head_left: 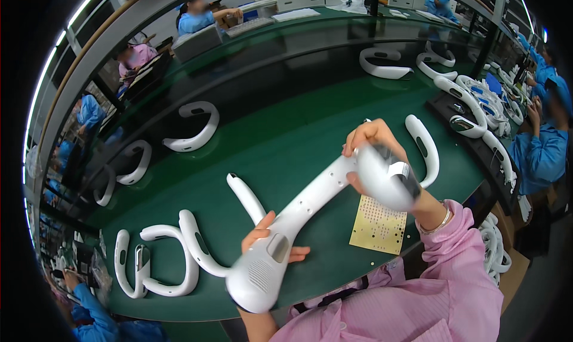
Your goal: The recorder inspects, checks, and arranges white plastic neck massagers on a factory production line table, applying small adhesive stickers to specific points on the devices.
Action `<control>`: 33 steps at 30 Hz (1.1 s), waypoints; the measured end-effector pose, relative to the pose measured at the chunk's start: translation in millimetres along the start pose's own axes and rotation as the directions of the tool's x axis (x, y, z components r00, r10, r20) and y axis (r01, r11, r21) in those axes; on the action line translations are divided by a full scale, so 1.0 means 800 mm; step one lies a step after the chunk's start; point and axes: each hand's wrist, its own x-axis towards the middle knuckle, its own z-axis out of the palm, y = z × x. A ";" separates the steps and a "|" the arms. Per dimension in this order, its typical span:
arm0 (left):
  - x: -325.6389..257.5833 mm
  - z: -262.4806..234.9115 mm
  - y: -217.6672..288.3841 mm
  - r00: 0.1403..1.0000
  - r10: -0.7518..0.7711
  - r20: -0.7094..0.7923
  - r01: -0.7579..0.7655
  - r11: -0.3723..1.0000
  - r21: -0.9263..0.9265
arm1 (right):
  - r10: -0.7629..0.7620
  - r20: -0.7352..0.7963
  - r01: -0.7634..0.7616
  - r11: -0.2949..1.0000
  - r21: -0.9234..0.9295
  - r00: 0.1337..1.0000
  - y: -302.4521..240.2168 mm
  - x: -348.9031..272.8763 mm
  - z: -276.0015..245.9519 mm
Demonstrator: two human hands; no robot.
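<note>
A white curved plastic neckband device point(313, 202) is held up above the green workbench, tilted with its right end higher. My left hand point(260, 230) is wrapped under its lower left end, thumb and fingers showing on either side. That end bears a slotted grille and a grey inset. My right hand point(377, 138) grips the other end near its rounded head, which is slightly blurred. Small round holes run along the middle of the band. Underneath, near my right wrist, lies a yellow sheet point(377, 225) with rows of print.
Several similar white neckbands point(192, 246) lie left on the green bench point(334, 133), and another point(425, 151) right of my right hand. More rest on the dark conveyor point(268, 73) behind. A black tray point(462, 124) with white parts stands at the right. Co-workers sit around.
</note>
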 end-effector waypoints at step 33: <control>0.056 0.028 -0.021 0.931 0.121 -0.343 -0.252 0.896 -0.367 | 0.556 0.112 -0.347 0.337 0.875 0.823 0.015 -0.007 0.076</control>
